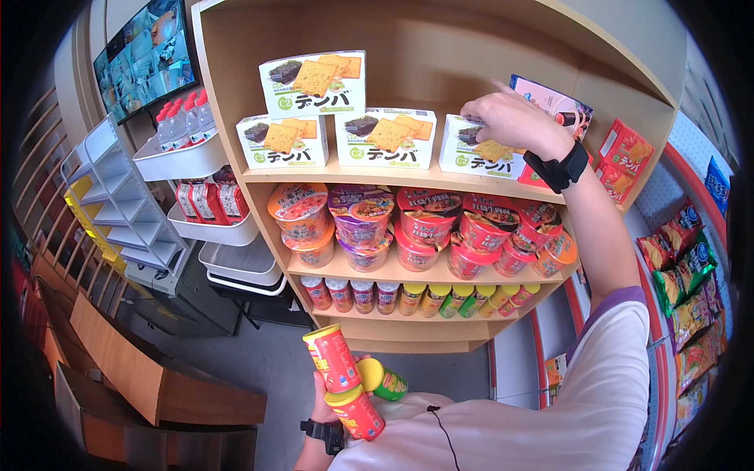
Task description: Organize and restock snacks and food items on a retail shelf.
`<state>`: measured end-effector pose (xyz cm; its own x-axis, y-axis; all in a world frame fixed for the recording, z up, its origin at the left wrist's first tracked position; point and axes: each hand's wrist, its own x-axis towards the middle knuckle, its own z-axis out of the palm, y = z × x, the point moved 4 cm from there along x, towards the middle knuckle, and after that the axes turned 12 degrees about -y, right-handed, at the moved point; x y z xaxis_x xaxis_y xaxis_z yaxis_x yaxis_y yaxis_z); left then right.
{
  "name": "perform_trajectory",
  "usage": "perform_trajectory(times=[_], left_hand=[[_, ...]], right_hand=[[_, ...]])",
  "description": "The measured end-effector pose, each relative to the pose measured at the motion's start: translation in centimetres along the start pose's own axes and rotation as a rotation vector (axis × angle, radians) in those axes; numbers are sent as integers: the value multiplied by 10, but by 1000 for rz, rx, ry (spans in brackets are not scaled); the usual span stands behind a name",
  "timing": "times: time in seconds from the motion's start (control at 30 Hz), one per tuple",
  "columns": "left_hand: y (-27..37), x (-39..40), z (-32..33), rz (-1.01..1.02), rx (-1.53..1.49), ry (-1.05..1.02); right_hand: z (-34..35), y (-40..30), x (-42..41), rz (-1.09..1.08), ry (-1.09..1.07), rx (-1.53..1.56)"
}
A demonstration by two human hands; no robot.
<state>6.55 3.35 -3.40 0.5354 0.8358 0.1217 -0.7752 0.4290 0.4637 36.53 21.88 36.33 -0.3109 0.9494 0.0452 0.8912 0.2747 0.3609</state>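
Note:
My left hand (321, 400) is shut around a bundle of chip canisters against my body. An upper red canister (337, 360) stands tilted, a second red canister (357, 417) sits below it, and a green canister with a yellow lid (389, 381) lies sideways beside them. On the upper shelf, my right hand (509, 120) is over a white cracker box (462, 150), its bent fingers at the top edge. Whether it grips the box is hidden. A pink and blue snack box (554, 106) leans behind that hand, and a red box (625, 159) stands farther right.
More white cracker boxes (386, 141) stand left along the wooden shelf (377, 176). Below are stacked instant noodle tubs (427, 221) and a row of canisters (409, 300). A tiered cart (182, 162) stands left, wooden furniture (194, 388) lower left, bagged snacks (686, 259) right.

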Motion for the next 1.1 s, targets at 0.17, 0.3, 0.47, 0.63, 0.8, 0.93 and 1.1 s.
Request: perform_trajectory(times=[0.17,0.3,0.47,0.63,0.8,0.93,1.1], left_hand=[[-1,-2,2,9,17,14],[-1,-4,3,-6,26,20],[0,-6,3,-2,21,41],[1,-7,5,17,35,41],[0,-5,8,-25,3,-37],[0,-6,9,-23,21,-58],[4,-16,7,12,16,-17]], right_hand=[[1,0,0,-2,-6,-2],[-25,18,-22,-152,389,5],[-47,88,-62,-49,462,183],[-19,122,-68,237,64,561],[-36,92,-51,40,258,638],[-47,52,-19,-133,326,601],[-48,17,21,-201,346,456]])
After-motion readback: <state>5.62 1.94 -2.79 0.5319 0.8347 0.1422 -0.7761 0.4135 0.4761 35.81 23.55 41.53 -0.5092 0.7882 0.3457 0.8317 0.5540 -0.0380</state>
